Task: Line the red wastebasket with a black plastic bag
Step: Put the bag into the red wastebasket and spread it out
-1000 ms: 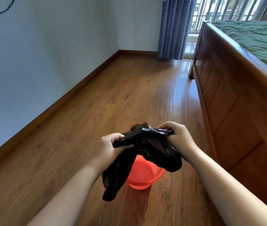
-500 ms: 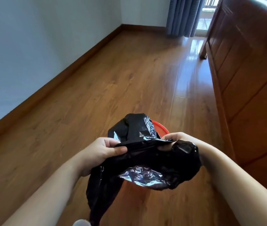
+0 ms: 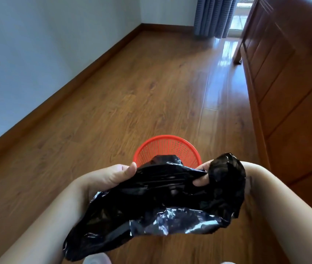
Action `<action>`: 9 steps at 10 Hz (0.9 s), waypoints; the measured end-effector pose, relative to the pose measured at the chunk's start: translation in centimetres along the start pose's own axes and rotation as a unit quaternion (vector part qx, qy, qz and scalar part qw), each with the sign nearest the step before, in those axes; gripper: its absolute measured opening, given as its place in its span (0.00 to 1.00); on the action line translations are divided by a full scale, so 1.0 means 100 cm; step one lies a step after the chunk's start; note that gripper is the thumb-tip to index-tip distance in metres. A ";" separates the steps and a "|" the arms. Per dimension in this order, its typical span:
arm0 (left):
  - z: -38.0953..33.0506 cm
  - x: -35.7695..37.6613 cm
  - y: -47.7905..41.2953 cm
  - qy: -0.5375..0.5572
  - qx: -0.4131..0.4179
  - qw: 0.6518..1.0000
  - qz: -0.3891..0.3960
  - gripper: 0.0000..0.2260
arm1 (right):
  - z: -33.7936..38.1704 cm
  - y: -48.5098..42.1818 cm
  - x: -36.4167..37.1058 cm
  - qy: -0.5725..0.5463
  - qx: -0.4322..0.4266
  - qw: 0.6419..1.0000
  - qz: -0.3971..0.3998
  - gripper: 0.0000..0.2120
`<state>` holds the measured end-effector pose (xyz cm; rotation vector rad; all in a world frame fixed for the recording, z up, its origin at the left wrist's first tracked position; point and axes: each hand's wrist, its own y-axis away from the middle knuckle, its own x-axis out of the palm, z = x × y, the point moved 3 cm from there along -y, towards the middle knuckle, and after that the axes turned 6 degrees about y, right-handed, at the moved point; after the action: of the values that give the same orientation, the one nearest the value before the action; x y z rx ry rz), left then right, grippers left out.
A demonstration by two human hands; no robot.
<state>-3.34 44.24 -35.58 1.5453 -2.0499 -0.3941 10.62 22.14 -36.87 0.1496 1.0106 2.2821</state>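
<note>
A crumpled black plastic bag (image 3: 162, 202) hangs between my two hands, just in front of and above the red mesh wastebasket (image 3: 167, 147) on the wooden floor. My left hand (image 3: 109, 177) pinches the bag's upper left edge with thumb on top. My right hand (image 3: 203, 175) grips the upper right edge, with bag folds draped over its back and wrist. The bag's lower part sags toward me and hides the near half of the wastebasket. The basket's far rim and inner mesh wall show, with no liner inside.
A tall wooden bed frame (image 3: 288, 77) runs along the right, close to the basket. A pale wall with a wooden skirting board (image 3: 71, 80) borders the left. Blue curtains (image 3: 214, 16) hang at the far end. The tips of my shoes (image 3: 97, 259) show at the bottom edge.
The view has tilted down and the bag has dropped lower and closer to me, uncovering the wastebasket's far rim. Both hands keep their grip, and the bag has spread wider.
</note>
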 end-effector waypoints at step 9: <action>0.004 -0.073 -0.132 -0.480 0.208 0.717 -0.460 0.09 | 0.048 -0.116 -0.035 0.130 -0.306 0.909 -0.249 0.16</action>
<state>8.27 47.15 -44.67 3.0992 -1.8301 -1.4360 20.82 29.01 -41.09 -0.6205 0.3396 2.0446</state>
